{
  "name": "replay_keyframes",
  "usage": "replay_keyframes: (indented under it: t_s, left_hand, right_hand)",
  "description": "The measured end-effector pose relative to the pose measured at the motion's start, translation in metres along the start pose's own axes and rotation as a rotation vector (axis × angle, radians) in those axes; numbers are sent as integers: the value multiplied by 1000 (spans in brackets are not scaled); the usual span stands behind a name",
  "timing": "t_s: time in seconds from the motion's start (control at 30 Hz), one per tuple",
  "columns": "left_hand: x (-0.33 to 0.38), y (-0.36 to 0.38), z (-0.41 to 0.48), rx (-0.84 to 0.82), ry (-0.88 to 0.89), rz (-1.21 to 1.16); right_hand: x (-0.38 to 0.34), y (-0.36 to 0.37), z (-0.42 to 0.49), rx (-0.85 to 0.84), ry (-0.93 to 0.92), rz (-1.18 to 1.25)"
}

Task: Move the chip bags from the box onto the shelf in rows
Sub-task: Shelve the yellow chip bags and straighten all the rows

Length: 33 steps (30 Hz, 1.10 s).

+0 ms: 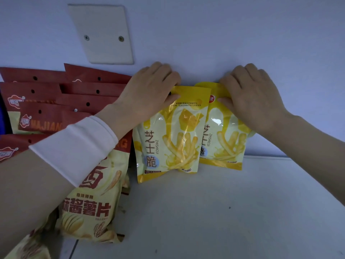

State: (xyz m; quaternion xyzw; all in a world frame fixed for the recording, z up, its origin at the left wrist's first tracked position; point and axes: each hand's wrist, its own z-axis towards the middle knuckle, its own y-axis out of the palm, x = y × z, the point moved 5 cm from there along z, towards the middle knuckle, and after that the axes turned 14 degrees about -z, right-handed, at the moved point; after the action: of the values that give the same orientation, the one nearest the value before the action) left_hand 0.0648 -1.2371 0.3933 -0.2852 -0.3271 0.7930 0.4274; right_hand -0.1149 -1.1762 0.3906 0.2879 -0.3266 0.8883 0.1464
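Note:
Two yellow chip bags stand upright on the white shelf (214, 212), leaning against the wall. My left hand (149, 90) grips the top edge of the nearer yellow bag (168, 143). My right hand (252, 94) pinches the top of the second yellow bag (227, 141), which stands just behind and to the right, partly covered by the first. The box is out of sight.
Several red-topped chip bags (87, 199) stand in rows on the left of the shelf, under my left forearm. A blank cover plate (101, 34) with two screws is fixed to the wall above.

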Motion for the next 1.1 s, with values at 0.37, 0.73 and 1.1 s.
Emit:
replay_keyframes:
  t_s: [0.37,0.73,1.1]
  left_hand:
    - [32,-28,-36,-112,-61,-63]
    - [131,-61,-146,-275,75,-361]
    - [296,-72,-193,-387,330,-609]
  right_hand:
    - [-20,-74,-48,-160,299,31]
    - [-130,-188,-169,-606,609,67]
    - [-163,-332,-309,-847,925,-36]
